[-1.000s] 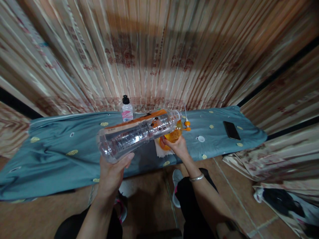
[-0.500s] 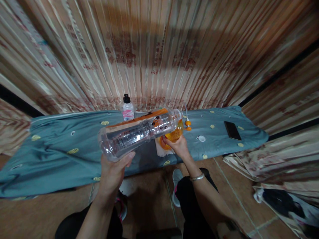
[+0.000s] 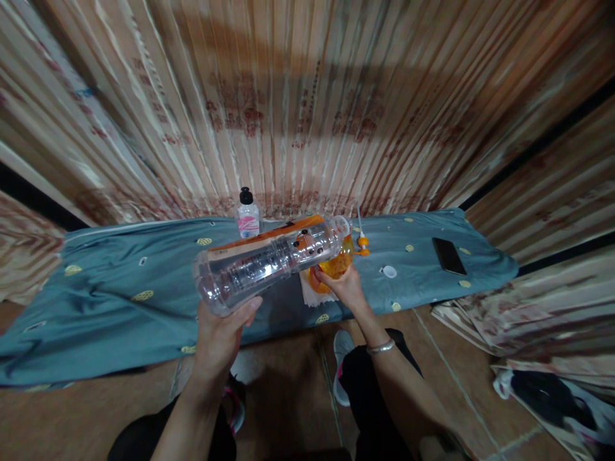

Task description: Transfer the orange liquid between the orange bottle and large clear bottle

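Observation:
My left hand (image 3: 225,330) grips the base end of a large clear plastic bottle (image 3: 262,266) with an orange label. It lies almost level in the air, its open mouth pointing right, just above an orange bottle (image 3: 339,264). Around that orange bottle the fingers of my right hand (image 3: 344,285) are wrapped; the bottle's opening is hidden behind the clear one. A white tissue (image 3: 313,296) lies under the orange bottle. Just right of it is an orange pump head (image 3: 362,245) with a thin tube. No flowing liquid can be made out.
Teal patterned cloth (image 3: 110,269) covers the narrow bench. On it are a black-capped clear bottle (image 3: 248,218) with a pink label, a white cap (image 3: 389,272) and a dark phone (image 3: 448,256). A pleated curtain (image 3: 298,109) hangs close behind.
Both hands keep their hold on the two bottles, with the clear one at about the same tilt. The whole view has shifted slightly.

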`<state>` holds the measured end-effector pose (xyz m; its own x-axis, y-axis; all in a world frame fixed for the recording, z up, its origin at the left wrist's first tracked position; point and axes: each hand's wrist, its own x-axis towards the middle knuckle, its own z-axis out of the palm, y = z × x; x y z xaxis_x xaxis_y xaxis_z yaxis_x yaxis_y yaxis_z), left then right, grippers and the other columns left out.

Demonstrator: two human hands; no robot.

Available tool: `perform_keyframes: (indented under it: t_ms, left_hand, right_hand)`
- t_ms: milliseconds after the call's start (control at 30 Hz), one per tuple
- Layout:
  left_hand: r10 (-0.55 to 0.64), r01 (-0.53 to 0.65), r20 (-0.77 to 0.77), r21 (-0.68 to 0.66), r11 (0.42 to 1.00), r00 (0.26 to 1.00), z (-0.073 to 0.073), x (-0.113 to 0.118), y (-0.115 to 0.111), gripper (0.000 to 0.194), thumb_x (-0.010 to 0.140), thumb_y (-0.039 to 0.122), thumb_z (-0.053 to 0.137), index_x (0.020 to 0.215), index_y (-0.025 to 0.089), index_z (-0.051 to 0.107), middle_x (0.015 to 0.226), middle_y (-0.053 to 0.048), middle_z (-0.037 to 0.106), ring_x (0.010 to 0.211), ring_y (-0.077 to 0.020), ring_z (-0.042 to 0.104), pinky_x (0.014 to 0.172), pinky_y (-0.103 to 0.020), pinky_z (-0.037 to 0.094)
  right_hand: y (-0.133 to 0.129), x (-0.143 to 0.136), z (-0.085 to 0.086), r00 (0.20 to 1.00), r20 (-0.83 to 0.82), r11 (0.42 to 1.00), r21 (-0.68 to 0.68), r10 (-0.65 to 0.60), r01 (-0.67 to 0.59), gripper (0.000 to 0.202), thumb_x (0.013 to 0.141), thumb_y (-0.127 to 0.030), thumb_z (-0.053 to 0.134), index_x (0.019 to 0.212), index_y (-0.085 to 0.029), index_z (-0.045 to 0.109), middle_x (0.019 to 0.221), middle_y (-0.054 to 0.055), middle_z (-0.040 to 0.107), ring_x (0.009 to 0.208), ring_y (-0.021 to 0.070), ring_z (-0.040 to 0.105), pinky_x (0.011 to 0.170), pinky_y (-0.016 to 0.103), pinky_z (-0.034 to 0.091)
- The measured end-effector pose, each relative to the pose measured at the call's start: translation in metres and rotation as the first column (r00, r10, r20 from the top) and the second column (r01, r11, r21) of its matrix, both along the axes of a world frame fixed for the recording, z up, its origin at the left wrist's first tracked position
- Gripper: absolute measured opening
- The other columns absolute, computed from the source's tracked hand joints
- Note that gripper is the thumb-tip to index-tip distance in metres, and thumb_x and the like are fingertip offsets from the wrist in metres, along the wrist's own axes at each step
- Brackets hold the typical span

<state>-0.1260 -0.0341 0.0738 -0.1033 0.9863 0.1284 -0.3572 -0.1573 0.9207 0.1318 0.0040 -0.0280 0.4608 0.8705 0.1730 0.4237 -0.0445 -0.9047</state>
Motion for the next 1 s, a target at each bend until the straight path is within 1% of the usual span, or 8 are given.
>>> perform_keyframes:
  t_ms: [200, 400, 467, 533, 600, 733, 833, 1000]
  left_hand:
    - [0.033, -0.033, -0.008, -0.043, 0.999, 0.999, -0.0017, -0.0002, 0.0, 0.03, 0.056, 0.025, 0.094, 0.075, 0.017, 0.072, 0.055, 0.006, 0.057, 0.045, -0.0071, 0.043, 0.041, -0.018, 0.036]
    - [0.035, -0.036, -0.043, -0.028, 0.999, 0.998, -0.0023, -0.0012, 0.0007, 0.031, 0.059, 0.028, 0.094, 0.061, 0.017, 0.064, 0.05, 0.005, 0.053, 0.045, -0.0073, 0.042, 0.041, -0.019, 0.036]
    - [0.034, -0.035, -0.028, -0.033, 0.999, 0.999, -0.0012, -0.0008, 0.0005, 0.03, 0.058, 0.027, 0.094, 0.063, 0.017, 0.066, 0.05, 0.006, 0.053, 0.045, -0.0072, 0.041, 0.04, -0.018, 0.035]
    - [0.034, -0.034, 0.003, -0.054, 0.998, 0.999, 0.0004, -0.0001, 0.0002, 0.03, 0.055, 0.025, 0.094, 0.074, 0.017, 0.071, 0.051, 0.007, 0.054, 0.044, -0.007, 0.04, 0.039, -0.018, 0.034]
    - [0.026, -0.025, 0.02, -0.058, 0.998, 0.999, 0.0023, 0.0007, -0.0001, 0.032, 0.055, 0.024, 0.094, 0.077, 0.017, 0.072, 0.052, 0.007, 0.053, 0.045, -0.0069, 0.04, 0.039, -0.018, 0.034]
    - [0.007, -0.006, 0.022, -0.043, 0.999, 1.0, 0.0049, 0.0012, -0.0005, 0.031, 0.059, 0.024, 0.093, 0.081, 0.018, 0.074, 0.049, 0.008, 0.051, 0.045, -0.0073, 0.04, 0.041, -0.018, 0.034]
    - [0.01, -0.01, 0.004, -0.041, 0.999, 1.0, 0.0045, 0.0005, -0.001, 0.03, 0.059, 0.024, 0.093, 0.08, 0.018, 0.074, 0.048, 0.007, 0.052, 0.044, -0.0077, 0.041, 0.041, -0.019, 0.034]
    - [0.018, -0.017, 0.026, -0.049, 0.999, 1.0, 0.0026, 0.0001, -0.0011, 0.039, 0.058, 0.022, 0.093, 0.091, 0.018, 0.075, 0.052, 0.008, 0.055, 0.044, -0.0072, 0.042, 0.041, -0.018, 0.034]
  right_hand:
    - [0.0026, 0.0019, -0.0063, 1.0, 0.005, 1.0, 0.006, -0.002, 0.002, 0.06, 0.06, -0.052, 0.092, 0.105, -0.021, 0.066, 0.109, 0.015, 0.082, 0.103, 0.0368, 0.079, 0.092, 0.048, 0.062]
    - [0.0022, 0.0011, -0.0045, 1.0, 0.012, 1.0, -0.012, -0.011, 0.011, 0.063, 0.059, -0.054, 0.091, 0.107, -0.021, 0.066, 0.109, 0.015, 0.082, 0.102, 0.0368, 0.079, 0.089, 0.047, 0.063]
    - [0.0017, 0.0003, -0.003, 1.0, 0.012, 1.0, 0.004, -0.004, 0.004, 0.063, 0.06, -0.054, 0.091, 0.107, -0.021, 0.066, 0.111, 0.015, 0.082, 0.104, 0.0363, 0.079, 0.091, 0.046, 0.063]
    - [0.0013, -0.0002, -0.0021, 1.0, 0.017, 1.0, 0.01, -0.004, 0.004, 0.062, 0.06, -0.053, 0.091, 0.107, -0.022, 0.066, 0.112, 0.015, 0.082, 0.104, 0.0356, 0.079, 0.092, 0.046, 0.063]
    - [0.0012, -0.0004, -0.0021, 0.999, 0.027, 1.0, 0.002, -0.018, 0.018, 0.062, 0.059, -0.053, 0.091, 0.106, -0.022, 0.066, 0.11, 0.014, 0.083, 0.103, 0.0352, 0.079, 0.091, 0.046, 0.063]
    - [0.0014, 0.0, -0.0035, 0.999, 0.017, 1.0, 0.001, -0.029, 0.029, 0.062, 0.058, -0.053, 0.091, 0.106, -0.023, 0.067, 0.108, 0.013, 0.083, 0.103, 0.0356, 0.079, 0.091, 0.047, 0.063]
    - [0.002, 0.0005, -0.0049, 1.0, 0.0, 1.0, -0.006, -0.024, 0.024, 0.06, 0.057, -0.053, 0.091, 0.103, -0.023, 0.067, 0.107, 0.013, 0.083, 0.102, 0.0356, 0.079, 0.092, 0.047, 0.063]
    - [0.0025, 0.0002, -0.0063, 1.0, 0.013, 1.0, 0.001, -0.022, 0.022, 0.061, 0.058, -0.055, 0.091, 0.103, -0.022, 0.067, 0.105, 0.013, 0.083, 0.102, 0.036, 0.079, 0.09, 0.047, 0.063]
